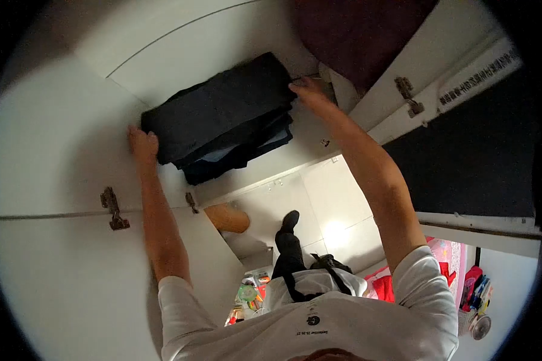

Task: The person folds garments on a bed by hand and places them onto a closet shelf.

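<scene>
A stack of folded dark clothes (pixel 223 111) lies on the white cupboard shelf (pixel 307 141), its top piece black or dark grey. Lower layers look dark blue, with uneven edges toward me. At the stack's left end, my left hand (pixel 143 144) has its fingers bent around the edge of the top garment. My right hand (pixel 310 93) pinches the opposite end near its upper right corner. Both arms reach up into the cupboard. The stack's far underside is hidden.
Open cupboard doors with metal hinges (pixel 114 209) flank me left and right. A dark maroon cloth (pixel 361 36) is at the upper right. Below are the tiled floor (pixel 337 198), a brown rounded object (pixel 227 218) and a basket of items (pixel 477 301).
</scene>
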The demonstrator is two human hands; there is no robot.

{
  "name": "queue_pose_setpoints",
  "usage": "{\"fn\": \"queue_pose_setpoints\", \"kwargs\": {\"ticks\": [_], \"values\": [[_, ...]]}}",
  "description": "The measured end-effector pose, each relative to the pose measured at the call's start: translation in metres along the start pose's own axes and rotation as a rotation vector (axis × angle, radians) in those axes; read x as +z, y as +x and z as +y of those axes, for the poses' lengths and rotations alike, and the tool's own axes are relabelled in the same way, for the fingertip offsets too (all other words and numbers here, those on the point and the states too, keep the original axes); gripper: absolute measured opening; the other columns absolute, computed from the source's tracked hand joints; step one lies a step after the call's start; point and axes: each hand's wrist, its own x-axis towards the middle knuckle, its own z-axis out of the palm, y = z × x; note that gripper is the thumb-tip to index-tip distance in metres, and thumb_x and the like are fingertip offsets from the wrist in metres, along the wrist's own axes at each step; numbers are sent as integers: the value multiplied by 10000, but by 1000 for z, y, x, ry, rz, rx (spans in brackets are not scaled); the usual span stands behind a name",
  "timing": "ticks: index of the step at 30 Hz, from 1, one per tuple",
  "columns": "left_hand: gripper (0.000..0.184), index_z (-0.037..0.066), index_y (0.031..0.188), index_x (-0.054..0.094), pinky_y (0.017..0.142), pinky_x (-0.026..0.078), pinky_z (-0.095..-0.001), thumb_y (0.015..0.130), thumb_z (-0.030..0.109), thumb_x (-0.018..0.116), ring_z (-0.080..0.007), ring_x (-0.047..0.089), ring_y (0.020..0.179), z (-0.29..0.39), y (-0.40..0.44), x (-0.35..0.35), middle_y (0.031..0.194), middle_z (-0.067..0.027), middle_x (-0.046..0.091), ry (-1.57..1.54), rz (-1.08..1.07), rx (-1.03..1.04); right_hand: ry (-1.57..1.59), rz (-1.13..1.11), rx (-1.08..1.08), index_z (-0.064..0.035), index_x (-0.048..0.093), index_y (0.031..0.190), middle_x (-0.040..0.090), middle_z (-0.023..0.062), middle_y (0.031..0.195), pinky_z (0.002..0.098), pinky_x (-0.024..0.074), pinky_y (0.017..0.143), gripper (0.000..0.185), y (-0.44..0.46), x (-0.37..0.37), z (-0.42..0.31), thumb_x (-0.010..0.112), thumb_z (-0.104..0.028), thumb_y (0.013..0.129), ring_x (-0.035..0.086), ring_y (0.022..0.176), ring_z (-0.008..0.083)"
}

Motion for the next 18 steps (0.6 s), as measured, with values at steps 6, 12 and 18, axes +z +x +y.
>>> {"fn": "queue_pose_setpoints", "kwargs": {"ticks": [6,12,18], "values": [[594,63,1488,373,1158,293,-538,990,337,548,-407,333,1414,41,-30,44,1513,-281,338,72,97,328,-484,-139,-86,25,610,1191,628,222,1192,443,455,973,419,16,22,93,614,-316,950,586,1147,338],[578,214,1498,404,1128,305,-578,1014,529,408,-422,297,1428,37,-33,106,1574,-188,298,20,-19,-82,-25,-146,31,21,630,1144,625,230,1218,435,460,988,378,-8,11,100,618,-303,949,585,1167,354],[522,220,1507,393,1145,276,-574,1039,453,405,-446,322,1408,-8,7,130,1560,-175,338,-42,6,185,-308,245,-132,23,598,1191,618,254,1221,456,472,971,509,83,27,121,651,-405,920,596,1137,389]]}}
